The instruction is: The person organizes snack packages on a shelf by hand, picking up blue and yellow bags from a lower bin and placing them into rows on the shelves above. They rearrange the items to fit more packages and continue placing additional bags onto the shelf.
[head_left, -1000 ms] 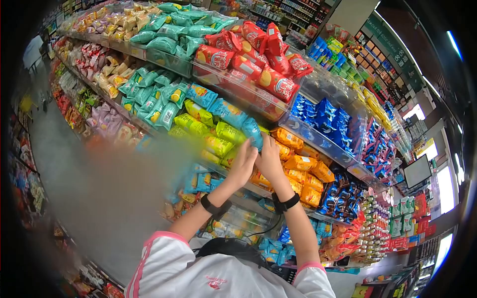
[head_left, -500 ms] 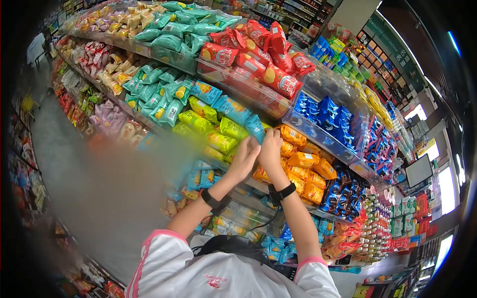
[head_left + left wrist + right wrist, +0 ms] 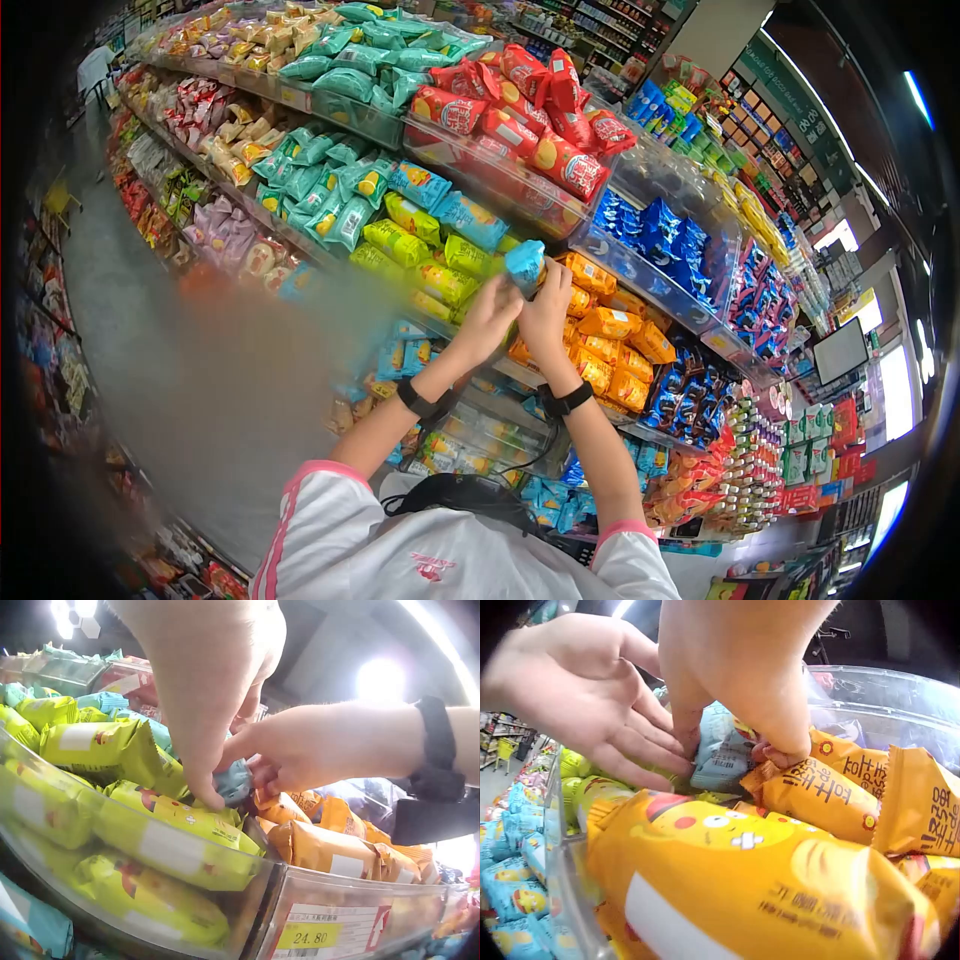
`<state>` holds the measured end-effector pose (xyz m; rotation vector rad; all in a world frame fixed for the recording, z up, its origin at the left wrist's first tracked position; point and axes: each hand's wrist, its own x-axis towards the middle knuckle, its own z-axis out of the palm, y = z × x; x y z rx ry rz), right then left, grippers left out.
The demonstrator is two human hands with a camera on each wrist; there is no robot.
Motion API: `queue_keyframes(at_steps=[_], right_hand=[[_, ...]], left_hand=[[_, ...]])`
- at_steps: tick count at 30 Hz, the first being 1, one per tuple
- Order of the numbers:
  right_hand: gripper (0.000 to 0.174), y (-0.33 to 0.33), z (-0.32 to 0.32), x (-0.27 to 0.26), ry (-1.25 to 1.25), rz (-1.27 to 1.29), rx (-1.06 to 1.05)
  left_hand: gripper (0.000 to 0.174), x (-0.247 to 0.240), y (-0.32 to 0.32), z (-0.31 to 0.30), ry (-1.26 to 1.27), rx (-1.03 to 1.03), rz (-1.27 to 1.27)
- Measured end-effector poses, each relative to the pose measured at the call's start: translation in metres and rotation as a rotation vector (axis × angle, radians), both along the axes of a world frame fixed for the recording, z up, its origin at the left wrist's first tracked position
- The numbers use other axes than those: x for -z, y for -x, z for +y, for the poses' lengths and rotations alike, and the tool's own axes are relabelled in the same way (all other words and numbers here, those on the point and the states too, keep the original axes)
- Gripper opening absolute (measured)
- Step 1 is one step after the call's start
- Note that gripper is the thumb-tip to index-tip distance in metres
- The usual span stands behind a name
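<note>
A blue packet (image 3: 525, 262) stands tilted between the two hands, over the border of the green packets (image 3: 440, 285) and orange packets (image 3: 610, 322). My right hand (image 3: 545, 312) grips it; in the right wrist view the fingers of the right hand (image 3: 739, 671) lie on both sides of the blue packet (image 3: 721, 750). Beside it is my left hand (image 3: 488, 320); in the right wrist view the left hand (image 3: 585, 701) has its palm showing and fingers extended near the packet's left side. The left wrist view shows the blue packet (image 3: 234, 782) partly hidden by fingers.
Clear bins hold teal packets (image 3: 350, 82), red packets (image 3: 570, 165) and dark blue packets (image 3: 660, 235). A price label (image 3: 322, 934) is on the front of the orange packets' bin. More blue packets (image 3: 525, 885) lie lower down. A person (image 3: 95, 75) stands far left.
The blue packet has turned more upright and its top shows above the fingers. The left hand has shifted slightly, and the shelves sit a little further right in the head view.
</note>
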<state>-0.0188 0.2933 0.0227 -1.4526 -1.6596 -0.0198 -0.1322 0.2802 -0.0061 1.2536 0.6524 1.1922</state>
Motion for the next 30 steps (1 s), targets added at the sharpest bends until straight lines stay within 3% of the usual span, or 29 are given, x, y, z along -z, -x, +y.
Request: queue_keyframes(at_steps=[4,7,9,11,14,17,18,21,25,29,30], right_hand=[[0.057,0.004,-0.038,-0.019,-0.048,-0.051,0.037],[0.059,-0.008,-0.071,-0.01,-0.128,-0.217,-0.005],[0.063,-0.018,-0.099,0.002,-0.061,-0.265,-0.112],[0.064,-0.031,-0.127,0.022,-0.043,-0.293,-0.299],[0.066,-0.051,-0.166,0.065,0.234,-0.301,-0.328],[0.063,-0.059,-0.189,0.087,0.537,-0.218,-0.391],[0.062,-0.061,-0.192,0.092,0.639,-0.191,-0.404],[0.06,-0.069,-0.192,0.108,0.686,-0.124,-0.489],[0.058,-0.091,-0.173,0.141,0.776,-0.06,-0.573],[0.057,-0.113,-0.145,0.172,0.94,0.082,-0.617],[0.058,-0.119,-0.136,0.18,0.95,0.093,-0.636]], left_hand=[[0.055,-0.019,0.005,-0.035,-0.12,-0.015,0.035],[0.055,-0.02,0.01,-0.065,0.032,0.146,-0.055],[0.049,-0.002,0.007,-0.088,0.121,0.104,0.032],[0.043,0.043,-0.003,-0.101,-0.084,0.102,0.061],[0.048,0.064,0.003,-0.126,0.226,0.332,0.151],[0.059,0.085,0.006,-0.135,0.205,0.314,0.462],[0.066,0.085,0.007,-0.133,0.215,0.365,0.492],[0.063,0.097,0.003,-0.129,0.304,0.462,0.51],[0.056,0.153,-0.022,-0.118,0.352,0.473,0.495],[0.057,0.229,-0.062,-0.108,0.376,0.289,0.493],[0.049,0.237,-0.072,-0.107,0.391,0.226,0.383]])
